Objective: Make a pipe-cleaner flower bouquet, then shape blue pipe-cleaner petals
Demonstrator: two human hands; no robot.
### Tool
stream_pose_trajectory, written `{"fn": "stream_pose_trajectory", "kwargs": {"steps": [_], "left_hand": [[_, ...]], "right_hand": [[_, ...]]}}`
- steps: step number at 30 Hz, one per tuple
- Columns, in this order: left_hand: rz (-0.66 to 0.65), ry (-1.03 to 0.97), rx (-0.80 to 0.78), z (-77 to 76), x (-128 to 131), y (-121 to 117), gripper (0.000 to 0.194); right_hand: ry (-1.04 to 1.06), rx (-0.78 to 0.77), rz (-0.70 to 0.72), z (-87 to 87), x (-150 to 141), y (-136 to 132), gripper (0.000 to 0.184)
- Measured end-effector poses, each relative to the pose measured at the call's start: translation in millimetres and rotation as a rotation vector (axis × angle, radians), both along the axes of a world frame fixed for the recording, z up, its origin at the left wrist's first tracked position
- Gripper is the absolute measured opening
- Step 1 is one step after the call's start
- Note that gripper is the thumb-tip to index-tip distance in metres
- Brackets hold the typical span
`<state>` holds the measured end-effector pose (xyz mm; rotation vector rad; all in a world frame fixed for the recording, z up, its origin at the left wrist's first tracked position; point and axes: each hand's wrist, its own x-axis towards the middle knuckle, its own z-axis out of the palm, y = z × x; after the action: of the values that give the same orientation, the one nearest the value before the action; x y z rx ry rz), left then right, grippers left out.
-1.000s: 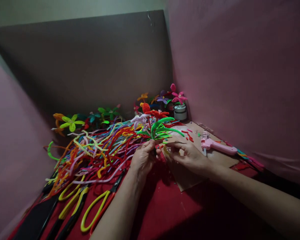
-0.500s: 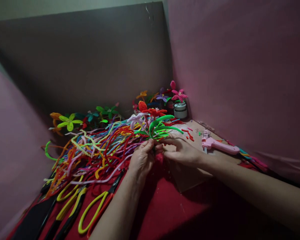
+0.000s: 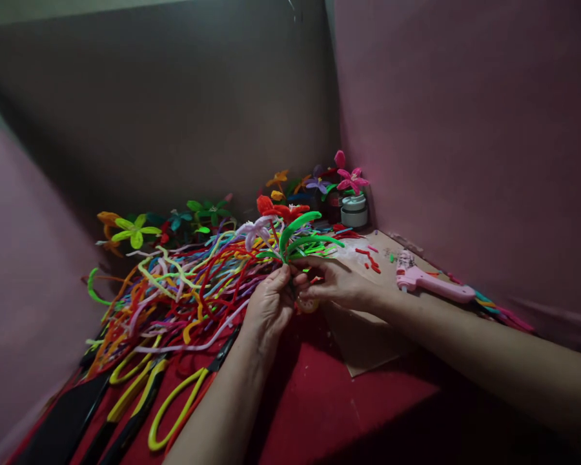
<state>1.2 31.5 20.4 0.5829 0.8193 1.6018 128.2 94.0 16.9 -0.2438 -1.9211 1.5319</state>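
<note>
Bouquet point(image 3: 284, 250) of fuzzy craft flowers, upright, its long axis running from the stems near the person up and away to the blooms, with a slight lean to the left. The left hand point(image 3: 271, 303) grasps the stem base between thumb and fingers, so blooms and leaves rise above the fingertips. The right hand point(image 3: 336, 284) has its fingers curled beside the stems; whether they grip them cannot be told. Lilac point(image 3: 254, 229) and red point(image 3: 293, 212) blooms fan beyond the fingers, while bright green leaves point(image 3: 295, 223) arch out to the right. Just below the right fingers is a pale yellow round object point(image 3: 307, 305), partly hidden.
</note>
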Motion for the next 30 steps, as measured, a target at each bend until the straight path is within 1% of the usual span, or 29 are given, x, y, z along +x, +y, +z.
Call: {"fn": "stream_pose_trajectory", "kwargs": {"steps": [6, 9, 10, 12, 15, 17, 20, 23, 28, 30], "left_hand": [[0.058, 0.017, 0.022, -0.6, 2.9, 0.5, 0.004], [0.084, 0.021, 0.022, 0.5, 3.9, 0.6, 0.004], [0.082, 0.021, 0.018, 1.0, 4.0, 0.4, 0.005], [0.065, 0.023, 0.022, 2.4, 4.0, -0.4, 0.006], [0.051, 0.062, 0.067, 5.2, 4.5, -2.8, 0.008], [0.028, 0.108, 0.093, 6.9, 5.6, -4.5, 0.012], [0.016, 0.155, 0.091, 8.7, 7.8, -6.2, 0.017], [0.046, 0.188, 0.077, 9.3, 9.3, -7.2, 0.018], [0.059, 0.304, 0.115, 8.7, 11.2, -10.5, 0.017], [0.059, 0.334, 0.129, 8.7, 12.9, -11.7, 0.018]], "right_hand": [[0.011, 0.111, -0.156, -3.2, -1.4, -1.6, 0.043], [-0.004, 0.131, -0.237, 0.5, 0.4, -3.4, 0.037], [-0.011, 0.137, -0.244, 2.6, 1.9, -3.8, 0.035], [-0.036, 0.117, -0.187, 7.3, 6.2, -4.2, 0.034], [-0.081, -0.025, -0.086, 12.4, 12.8, -3.6, 0.031], [-0.116, -0.089, -0.065, 12.6, 15.5, -2.5, 0.027], [-0.150, -0.055, -0.083, 9.3, 17.3, -1.2, 0.016], [-0.139, -0.020, -0.152, 6.1, 19.6, -1.1, 0.015], [-0.180, 0.022, -0.313, 7.2, 25.3, -1.0, 0.011], [-0.132, 0.033, -0.365, 7.8, 25.6, -1.6, 0.012]]}}
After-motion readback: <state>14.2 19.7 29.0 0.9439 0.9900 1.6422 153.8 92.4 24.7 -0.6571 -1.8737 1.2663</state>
